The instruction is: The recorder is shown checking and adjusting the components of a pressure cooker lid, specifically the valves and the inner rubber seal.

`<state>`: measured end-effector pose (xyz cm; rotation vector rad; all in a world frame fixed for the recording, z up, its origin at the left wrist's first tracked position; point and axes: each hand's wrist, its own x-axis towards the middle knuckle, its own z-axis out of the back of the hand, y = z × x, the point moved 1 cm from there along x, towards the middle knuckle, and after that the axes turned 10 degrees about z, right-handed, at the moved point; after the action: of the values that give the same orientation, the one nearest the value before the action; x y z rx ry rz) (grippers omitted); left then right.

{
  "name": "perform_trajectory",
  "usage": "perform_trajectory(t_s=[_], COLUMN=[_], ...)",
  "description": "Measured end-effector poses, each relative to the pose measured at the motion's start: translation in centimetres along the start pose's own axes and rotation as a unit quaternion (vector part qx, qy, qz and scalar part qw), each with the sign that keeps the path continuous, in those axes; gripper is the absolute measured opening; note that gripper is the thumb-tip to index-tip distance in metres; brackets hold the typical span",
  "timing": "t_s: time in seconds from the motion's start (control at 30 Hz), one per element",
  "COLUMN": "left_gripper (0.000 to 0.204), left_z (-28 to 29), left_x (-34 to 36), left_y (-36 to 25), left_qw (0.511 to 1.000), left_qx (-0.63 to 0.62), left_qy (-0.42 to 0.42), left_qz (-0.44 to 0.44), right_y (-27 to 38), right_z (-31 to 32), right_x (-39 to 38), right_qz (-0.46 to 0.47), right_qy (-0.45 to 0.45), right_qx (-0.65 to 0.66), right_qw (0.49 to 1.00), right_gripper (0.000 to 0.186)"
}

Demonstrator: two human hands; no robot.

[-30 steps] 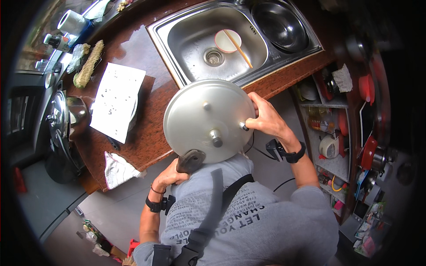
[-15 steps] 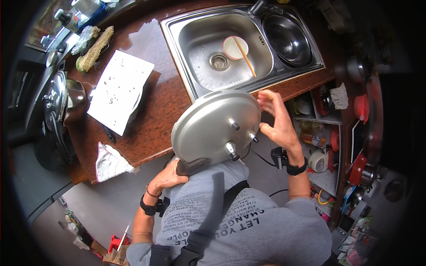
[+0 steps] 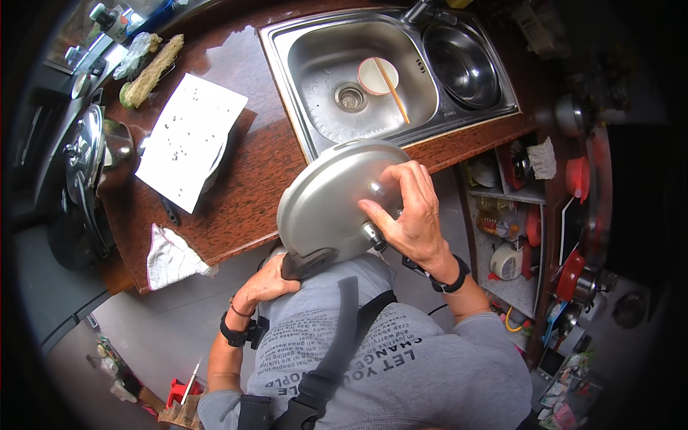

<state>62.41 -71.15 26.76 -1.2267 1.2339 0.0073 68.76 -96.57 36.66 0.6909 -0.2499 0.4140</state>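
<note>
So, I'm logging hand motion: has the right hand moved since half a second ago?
Yes. Judged against the sink, the right hand has moved left and a little lower in the view, now over the lid's face.

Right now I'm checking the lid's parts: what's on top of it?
The lid bears a metal stub, a dark-tipped knob and, at its rim, a dark handle in the left hand. The right hand covers part of it; what's beneath can't be seen.
</note>
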Motion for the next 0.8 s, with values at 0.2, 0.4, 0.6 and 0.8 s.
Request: perform_trajectory(t_s=[0.2, 0.4, 0.6, 0.8], left_gripper=[0.037, 0.038, 0.042, 0.042], left_z=[-0.3, -0.3, -0.3, -0.4], left_x=[0.2, 0.0, 0.0, 0.1], left_y=[0.3, 0.1, -0.3, 0.0], left_qw=[0.997, 0.996, 0.996, 0.996], left_qx=[0.028, 0.053, 0.048, 0.02], left_qy=[-0.044, -0.059, -0.054, -0.062], left_qz=[-0.061, -0.046, -0.055, -0.065], right_y=[-0.3, -0.3, -1.1, -1.3], right_z=[-0.5, -0.5, -0.9, -1.3], right_x=[-0.3, 0.1, 0.2, 0.5], right_qz=[-0.038, -0.016, -0.006, 0.012], right_qy=[0.018, 0.02, 0.025, 0.017], right_qx=[0.008, -0.002, -0.013, 0.005], right_qw=[0.999, 1.0, 1.0, 1.0], right_gripper=[0.028, 0.023, 0.021, 0.023])
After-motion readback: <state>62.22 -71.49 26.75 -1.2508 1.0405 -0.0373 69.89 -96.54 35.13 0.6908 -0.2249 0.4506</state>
